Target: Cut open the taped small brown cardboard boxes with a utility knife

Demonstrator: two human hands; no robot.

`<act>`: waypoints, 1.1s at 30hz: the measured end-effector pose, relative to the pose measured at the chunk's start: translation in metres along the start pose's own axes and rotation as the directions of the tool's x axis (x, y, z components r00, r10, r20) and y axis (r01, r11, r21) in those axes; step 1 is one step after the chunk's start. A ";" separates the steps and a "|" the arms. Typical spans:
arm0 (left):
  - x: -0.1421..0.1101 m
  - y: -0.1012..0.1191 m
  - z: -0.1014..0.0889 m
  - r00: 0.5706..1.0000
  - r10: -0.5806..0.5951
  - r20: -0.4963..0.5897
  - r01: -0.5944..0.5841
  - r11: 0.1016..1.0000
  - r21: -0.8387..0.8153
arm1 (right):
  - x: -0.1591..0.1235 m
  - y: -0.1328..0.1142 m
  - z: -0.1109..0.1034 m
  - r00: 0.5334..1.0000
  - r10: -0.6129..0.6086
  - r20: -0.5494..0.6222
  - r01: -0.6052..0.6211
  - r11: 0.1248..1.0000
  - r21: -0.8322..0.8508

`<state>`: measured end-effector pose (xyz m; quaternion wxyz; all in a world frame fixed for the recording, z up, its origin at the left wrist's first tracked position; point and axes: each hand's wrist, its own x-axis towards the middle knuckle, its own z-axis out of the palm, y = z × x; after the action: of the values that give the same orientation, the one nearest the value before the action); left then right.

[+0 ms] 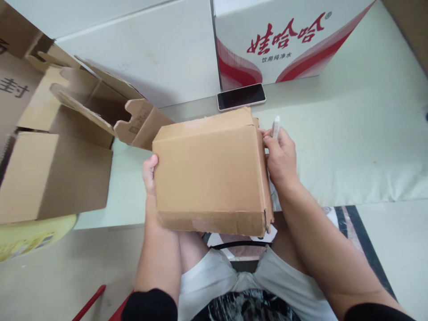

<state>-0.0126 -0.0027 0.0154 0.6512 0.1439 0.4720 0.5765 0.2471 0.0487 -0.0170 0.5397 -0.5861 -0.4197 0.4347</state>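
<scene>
A brown cardboard box [209, 169] is held tilted above my lap, near the table's front edge. My left hand [150, 173] grips its left side, the thumb resting at the edge and the other fingers hidden behind. At the box's right end is my right hand [281, 154], closed around a slim whitish cutter-like tool [275, 128] whose top end sticks up past the fingers. The tool's lower end is hidden, and so is most of the box's right end face. Torn, ragged cardboard shows along that right edge.
A dark-screened phone [241, 97] lies behind the box, before a white-and-red carton [281, 49]. An open cardboard box [100, 100] and closed boxes [76, 174] crowd the left. A yellow packet [36, 236] lies below them. The pale tabletop [354, 133] extends right.
</scene>
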 end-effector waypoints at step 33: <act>-0.003 0.005 0.023 0.981 -0.063 -0.183 0.071 0.997 0.040 | 0.003 0.003 -0.002 0.997 0.011 0.081 -0.007 0.999 -0.053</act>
<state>0.0029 0.0042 0.0327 0.6209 0.0899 0.5474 0.5539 0.2497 0.0510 -0.0206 0.5045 -0.5838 -0.4502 0.4493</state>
